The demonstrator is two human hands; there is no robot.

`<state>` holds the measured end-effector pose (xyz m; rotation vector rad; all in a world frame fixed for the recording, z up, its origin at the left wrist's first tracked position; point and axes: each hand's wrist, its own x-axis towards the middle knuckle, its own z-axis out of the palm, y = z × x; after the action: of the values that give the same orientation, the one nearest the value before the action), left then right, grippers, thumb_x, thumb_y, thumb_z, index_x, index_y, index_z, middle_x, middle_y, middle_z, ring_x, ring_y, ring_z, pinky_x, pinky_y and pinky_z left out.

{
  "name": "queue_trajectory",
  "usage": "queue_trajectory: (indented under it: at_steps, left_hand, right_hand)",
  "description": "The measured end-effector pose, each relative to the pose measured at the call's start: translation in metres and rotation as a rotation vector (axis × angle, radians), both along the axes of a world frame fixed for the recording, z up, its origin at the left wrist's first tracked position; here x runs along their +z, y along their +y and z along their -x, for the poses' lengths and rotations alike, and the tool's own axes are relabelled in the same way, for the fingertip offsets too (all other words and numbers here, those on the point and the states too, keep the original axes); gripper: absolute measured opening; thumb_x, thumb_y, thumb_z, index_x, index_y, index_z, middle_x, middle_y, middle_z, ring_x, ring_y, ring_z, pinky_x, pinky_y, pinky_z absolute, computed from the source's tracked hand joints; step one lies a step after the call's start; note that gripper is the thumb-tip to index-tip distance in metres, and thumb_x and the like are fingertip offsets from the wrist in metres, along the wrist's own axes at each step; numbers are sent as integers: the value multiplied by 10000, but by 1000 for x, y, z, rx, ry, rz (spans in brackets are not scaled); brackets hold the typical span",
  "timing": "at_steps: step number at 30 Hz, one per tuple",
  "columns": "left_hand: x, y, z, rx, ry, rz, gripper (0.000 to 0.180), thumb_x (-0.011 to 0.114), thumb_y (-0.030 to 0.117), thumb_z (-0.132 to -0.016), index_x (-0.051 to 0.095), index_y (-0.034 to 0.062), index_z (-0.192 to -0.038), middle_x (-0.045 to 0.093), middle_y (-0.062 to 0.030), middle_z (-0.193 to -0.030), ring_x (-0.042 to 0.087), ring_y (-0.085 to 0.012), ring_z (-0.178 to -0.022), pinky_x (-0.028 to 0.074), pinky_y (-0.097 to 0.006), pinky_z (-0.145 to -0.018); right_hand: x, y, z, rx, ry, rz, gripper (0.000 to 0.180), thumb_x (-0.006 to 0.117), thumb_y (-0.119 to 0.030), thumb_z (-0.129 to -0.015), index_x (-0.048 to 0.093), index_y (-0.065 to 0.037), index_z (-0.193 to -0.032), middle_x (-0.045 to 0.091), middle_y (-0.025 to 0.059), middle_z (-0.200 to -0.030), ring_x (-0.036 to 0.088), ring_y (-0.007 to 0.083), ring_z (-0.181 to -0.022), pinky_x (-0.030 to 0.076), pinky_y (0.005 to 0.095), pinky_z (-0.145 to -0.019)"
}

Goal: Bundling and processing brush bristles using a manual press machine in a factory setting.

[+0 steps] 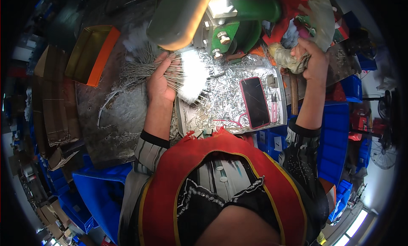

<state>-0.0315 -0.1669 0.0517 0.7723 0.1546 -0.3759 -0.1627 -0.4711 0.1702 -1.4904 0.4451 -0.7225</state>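
My left hand (162, 82) is closed round a thick bundle of thin metal wires (142, 69). Their right ends sit in a brightly lit, glaring white patch, so the tips are hard to make out. On the right, my right hand (313, 61) grips a lump of crumpled yellowish cloth (289, 58); whether anything is inside it is hidden. Between the hands and just beyond them stands a green machine (231, 35) with metal bolts. A wooden stick (294, 95) points toward me below the cloth.
A metal tray (221, 103) strewn with silvery scraps holds a phone in a pink case (256, 102) and a small pink-handled tool (274, 109). An orange box (97, 61) lies at the left. Blue bins (333, 139) stand both sides of me. A lamp (178, 20) hangs overhead.
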Motion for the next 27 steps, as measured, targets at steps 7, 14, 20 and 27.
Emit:
queue_trajectory:
  at_steps: [7, 14, 20, 27]
  left_hand:
    - [0, 1, 1, 55, 15, -5, 307, 535, -14, -781, 460, -8, -1078, 573, -155, -984, 565, -249, -883, 473, -361, -784]
    - [7, -7, -1, -52, -72, -19, 316, 520, -13, -785, 448, -22, -1093, 566, -165, -1016, 564, -250, -902, 464, -360, -815]
    - [-2, 0, 2, -47, -103, 85, 317, 509, -18, -793, 445, -4, -1104, 556, -173, -1046, 556, -250, -943, 453, -362, -842]
    - [-5, 0, 4, -9, -87, 100, 308, 496, -23, -807, 432, 6, -1108, 546, -165, -1064, 548, -250, -966, 453, -363, -846]
  right_hand:
    - [0, 0, -3, 59, -86, 79, 168, 610, -100, -681, 536, 18, -587, 482, 76, -479, 497, 174, -453, 404, 276, -495]
    - [-49, 5, -11, 44, -468, 47, 133, 545, -1, -706, 495, 5, -583, 457, 72, -476, 466, 166, -441, 439, 324, -528]
    - [-5, 4, -3, 27, -95, -9, 188, 583, -51, -688, 495, -2, -529, 450, 70, -451, 451, 177, -402, 406, 301, -473]
    - [-8, -7, 1, 66, -79, -31, 173, 586, -57, -684, 521, 13, -539, 470, 81, -456, 488, 187, -425, 391, 290, -454]
